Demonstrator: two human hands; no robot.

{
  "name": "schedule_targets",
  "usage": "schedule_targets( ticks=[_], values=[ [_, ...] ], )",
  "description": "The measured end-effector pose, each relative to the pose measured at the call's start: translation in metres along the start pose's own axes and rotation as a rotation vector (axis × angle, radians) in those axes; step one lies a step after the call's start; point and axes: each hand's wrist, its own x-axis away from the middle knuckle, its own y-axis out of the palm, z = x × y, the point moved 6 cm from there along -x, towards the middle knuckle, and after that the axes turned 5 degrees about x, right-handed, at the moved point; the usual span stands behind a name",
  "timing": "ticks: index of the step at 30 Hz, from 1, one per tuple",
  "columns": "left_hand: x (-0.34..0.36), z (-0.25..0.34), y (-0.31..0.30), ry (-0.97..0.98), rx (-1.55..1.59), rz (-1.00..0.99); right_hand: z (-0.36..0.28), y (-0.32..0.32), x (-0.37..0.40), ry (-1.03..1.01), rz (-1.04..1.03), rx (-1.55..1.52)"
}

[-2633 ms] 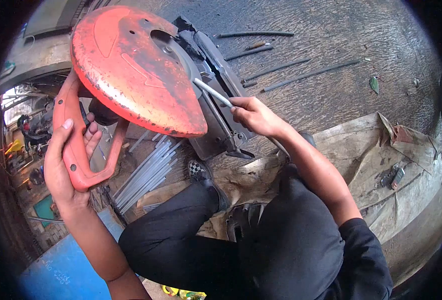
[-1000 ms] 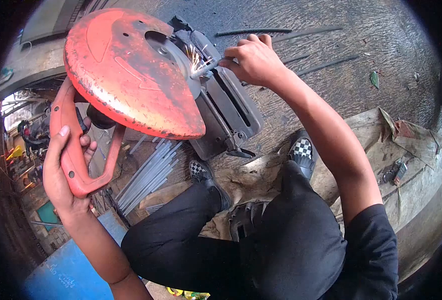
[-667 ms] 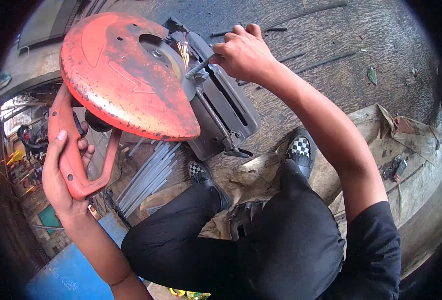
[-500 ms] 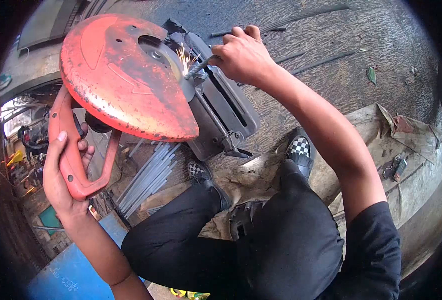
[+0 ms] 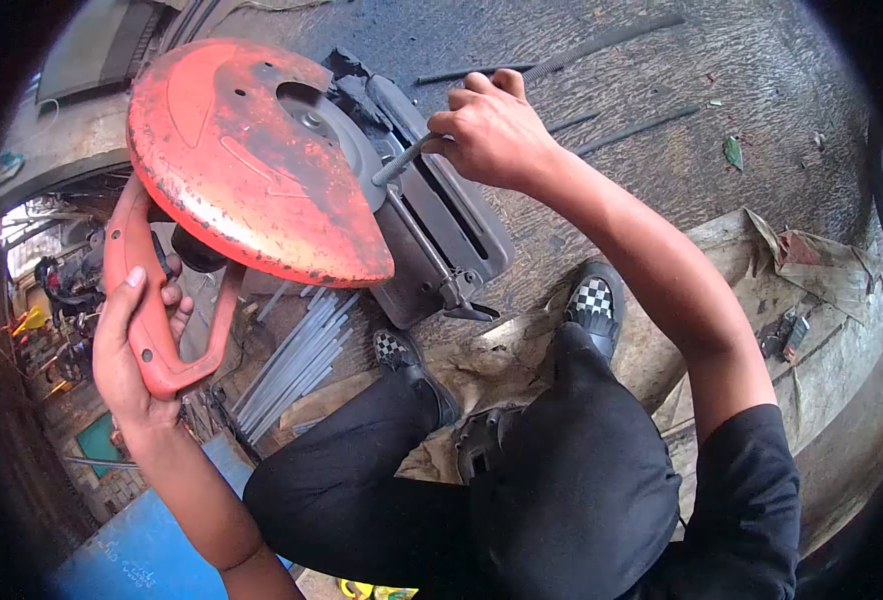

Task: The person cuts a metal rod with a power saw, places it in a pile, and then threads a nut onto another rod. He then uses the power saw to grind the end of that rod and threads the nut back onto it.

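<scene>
My left hand (image 5: 130, 350) is wrapped round the red handle (image 5: 152, 330) of a cut-off saw. The saw's scuffed red guard (image 5: 262, 170) covers much of the grey disc (image 5: 354, 140). My right hand (image 5: 487, 125) grips a grey metal rod (image 5: 402, 160), whose lower end meets the disc beside the guard's edge. Under them lies the saw's dark metal base (image 5: 432, 215), with a clamp screw (image 5: 422, 235) along its near side. No sparks show at the rod. The far end of the rod is partly hidden by my fingers.
Several grey rods (image 5: 297, 365) lie on the floor below the saw. Dark bars (image 5: 637, 130) rest on the ground beyond my right hand. A crumpled cloth sheet (image 5: 832, 290) is at the right, a blue panel (image 5: 152, 530) at the lower left. My checkered shoes (image 5: 594, 300) are near the base.
The sparks at the rod's end are gone. The guard sits slightly lower and more to the right at its top edge; both hands keep their holds.
</scene>
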Motion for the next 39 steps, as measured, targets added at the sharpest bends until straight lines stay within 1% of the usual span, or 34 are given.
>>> schedule_targets(
  ticks=[1, 3, 7, 9, 11, 13, 16, 19, 28, 32, 35, 37, 39],
  values=[
    [-0.002, -0.003, -0.003, -0.023, 0.022, -0.018, 0.001, 0.001, -0.002, 0.0, 0.004, 0.001],
    [-0.002, -0.003, -0.003, -0.042, 0.041, -0.037, 0.009, 0.009, -0.009, 0.077, -0.021, 0.026],
    [-0.001, -0.002, 0.001, -0.049, 0.035, -0.078, 0.009, 0.017, -0.017, 0.08, 0.004, 0.045],
    [0.003, -0.002, 0.002, -0.033, 0.047, 0.015, 0.006, 0.019, -0.019, 0.086, -0.016, 0.056],
    [0.003, -0.002, 0.004, -0.031, 0.051, 0.025, 0.003, 0.02, -0.018, 0.09, -0.037, 0.071],
    [0.004, -0.001, 0.004, -0.027, 0.056, 0.039, 0.001, 0.017, -0.017, 0.1, 0.02, 0.031],
    [0.006, 0.0, 0.008, -0.026, 0.056, 0.009, 0.0, 0.018, -0.015, 0.09, 0.025, 0.086],
    [0.004, -0.001, 0.004, -0.026, 0.051, 0.035, -0.002, 0.016, -0.014, 0.091, 0.036, 0.097],
    [0.003, -0.001, 0.004, -0.015, 0.046, 0.029, -0.001, 0.014, -0.007, 0.082, -0.016, 0.074],
    [0.006, 0.0, 0.009, -0.027, 0.055, 0.015, -0.001, 0.013, -0.005, 0.06, -0.016, 0.092],
    [0.003, -0.001, 0.005, -0.015, 0.069, -0.003, -0.002, 0.007, -0.002, 0.042, 0.018, 0.047],
    [0.0, -0.002, 0.003, 0.0, 0.087, -0.018, 0.001, 0.006, 0.005, 0.006, 0.007, -0.001],
    [-0.002, -0.003, 0.002, -0.001, 0.081, -0.066, 0.005, 0.014, 0.034, 0.008, -0.085, -0.047]
  ],
)
